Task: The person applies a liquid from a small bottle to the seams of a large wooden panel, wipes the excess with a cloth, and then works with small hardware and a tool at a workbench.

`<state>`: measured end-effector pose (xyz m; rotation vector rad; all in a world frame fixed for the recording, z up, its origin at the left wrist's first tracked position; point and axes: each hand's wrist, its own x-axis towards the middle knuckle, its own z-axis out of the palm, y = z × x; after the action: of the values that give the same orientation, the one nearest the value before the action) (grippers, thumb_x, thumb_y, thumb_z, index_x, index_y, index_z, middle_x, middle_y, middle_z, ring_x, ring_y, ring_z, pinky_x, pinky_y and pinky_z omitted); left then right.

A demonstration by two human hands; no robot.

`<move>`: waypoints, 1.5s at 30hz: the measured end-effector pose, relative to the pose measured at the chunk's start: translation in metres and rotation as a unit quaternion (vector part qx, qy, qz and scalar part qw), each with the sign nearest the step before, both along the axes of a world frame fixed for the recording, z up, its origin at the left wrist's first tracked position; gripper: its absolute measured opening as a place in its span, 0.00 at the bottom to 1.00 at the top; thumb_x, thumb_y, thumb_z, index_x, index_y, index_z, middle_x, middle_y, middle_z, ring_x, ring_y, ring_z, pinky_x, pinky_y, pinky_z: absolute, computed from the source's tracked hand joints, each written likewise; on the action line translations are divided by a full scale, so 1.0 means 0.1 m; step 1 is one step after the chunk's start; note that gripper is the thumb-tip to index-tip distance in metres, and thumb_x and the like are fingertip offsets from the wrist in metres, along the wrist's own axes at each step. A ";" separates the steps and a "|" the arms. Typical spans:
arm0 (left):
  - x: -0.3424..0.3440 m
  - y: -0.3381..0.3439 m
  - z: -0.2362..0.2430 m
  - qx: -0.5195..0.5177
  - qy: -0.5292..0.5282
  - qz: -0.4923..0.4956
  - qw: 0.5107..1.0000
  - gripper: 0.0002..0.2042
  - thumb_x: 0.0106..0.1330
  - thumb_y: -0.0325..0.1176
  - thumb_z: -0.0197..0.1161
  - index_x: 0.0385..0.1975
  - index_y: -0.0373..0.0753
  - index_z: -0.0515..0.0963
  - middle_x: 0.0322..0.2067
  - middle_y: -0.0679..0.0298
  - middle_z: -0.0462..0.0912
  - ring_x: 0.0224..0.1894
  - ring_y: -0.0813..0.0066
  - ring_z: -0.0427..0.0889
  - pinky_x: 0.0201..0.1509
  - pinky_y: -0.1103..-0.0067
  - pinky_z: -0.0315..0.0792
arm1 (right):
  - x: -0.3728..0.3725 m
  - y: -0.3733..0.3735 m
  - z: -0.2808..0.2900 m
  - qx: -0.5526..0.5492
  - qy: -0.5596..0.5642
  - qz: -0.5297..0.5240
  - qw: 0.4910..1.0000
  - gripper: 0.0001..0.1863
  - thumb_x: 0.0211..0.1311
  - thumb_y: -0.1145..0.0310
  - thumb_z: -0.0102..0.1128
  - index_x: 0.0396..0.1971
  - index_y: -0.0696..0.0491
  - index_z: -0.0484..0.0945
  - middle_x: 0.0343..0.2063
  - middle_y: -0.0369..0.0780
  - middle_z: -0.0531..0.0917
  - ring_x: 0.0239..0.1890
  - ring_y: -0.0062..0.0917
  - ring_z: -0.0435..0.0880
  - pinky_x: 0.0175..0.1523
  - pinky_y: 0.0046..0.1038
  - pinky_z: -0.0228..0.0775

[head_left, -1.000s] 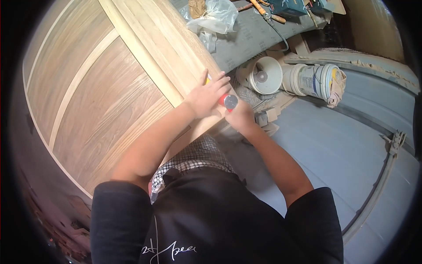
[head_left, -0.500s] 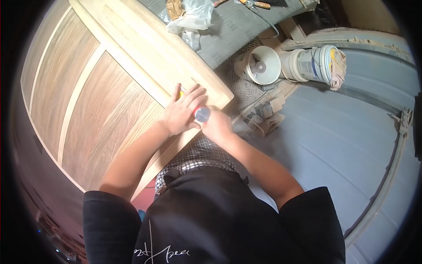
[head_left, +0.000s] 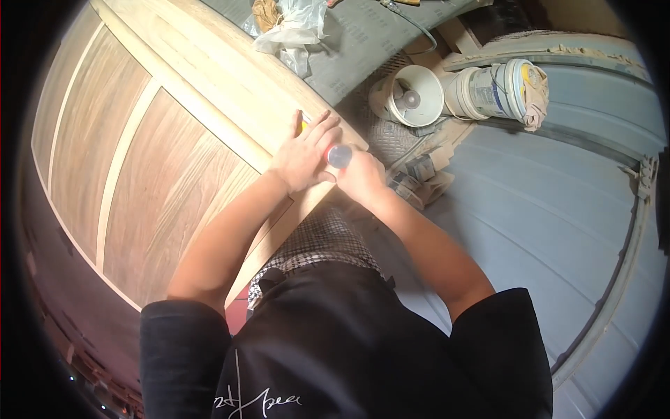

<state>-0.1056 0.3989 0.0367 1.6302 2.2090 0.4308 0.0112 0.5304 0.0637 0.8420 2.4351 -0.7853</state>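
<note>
The framed wooden panel (head_left: 188, 174) takes up the left; over its pale edge, the left hand (head_left: 300, 159) has its leftmost finger spread from the others, yellow showing in the gap. The red cylinder (head_left: 340, 156) (round grey end upward) sits between those fingers and the right hand (head_left: 363, 176), whose fingers curl; I can't tell what they pinch.

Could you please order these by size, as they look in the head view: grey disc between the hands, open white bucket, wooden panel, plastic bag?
1. Wooden panel
2. Plastic bag and open white bucket: too alike to rank
3. Grey disc
</note>
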 end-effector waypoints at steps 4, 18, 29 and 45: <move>0.02 -0.15 0.02 -0.010 -0.002 -0.013 1.000 0.50 0.49 0.58 0.74 0.70 0.40 0.59 0.74 0.62 0.56 0.79 0.63 0.47 0.79 0.44 0.41 | 0.07 -0.15 0.01 -0.011 0.024 0.008 1.000 0.35 0.45 0.48 0.81 0.47 0.57 0.78 0.41 0.48 0.86 0.44 0.44 0.87 0.48 0.41 0.79; 0.09 -0.17 -0.09 0.041 -0.023 0.041 0.998 0.50 0.54 0.63 0.68 0.73 0.40 0.56 0.74 0.60 0.56 0.79 0.61 0.48 0.78 0.43 0.39 | 0.03 -0.17 0.01 0.008 0.009 -0.003 1.000 0.33 0.48 0.55 0.79 0.52 0.55 0.77 0.40 0.49 0.87 0.42 0.46 0.87 0.48 0.42 0.79; 0.08 -0.47 -0.01 0.024 -0.024 -0.007 0.999 0.52 0.52 0.67 0.66 0.71 0.38 0.58 0.71 0.59 0.62 0.78 0.61 0.51 0.79 0.45 0.37 | 0.12 -0.42 -0.04 -0.037 -0.007 0.002 0.999 0.27 0.53 0.59 0.75 0.50 0.56 0.77 0.40 0.50 0.87 0.43 0.46 0.87 0.49 0.41 0.79; -0.05 -0.63 0.05 0.003 -0.010 0.015 1.000 0.49 0.56 0.62 0.67 0.73 0.39 0.56 0.73 0.56 0.58 0.79 0.58 0.49 0.79 0.45 0.36 | -0.05 -0.61 0.08 -0.056 0.008 0.038 0.998 0.23 0.57 0.64 0.71 0.46 0.62 0.75 0.32 0.50 0.87 0.39 0.44 0.88 0.45 0.40 0.81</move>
<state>-0.1107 0.3362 0.0416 1.5905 2.2229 0.4589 0.0065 0.4691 0.0720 0.6992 2.3968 -0.8943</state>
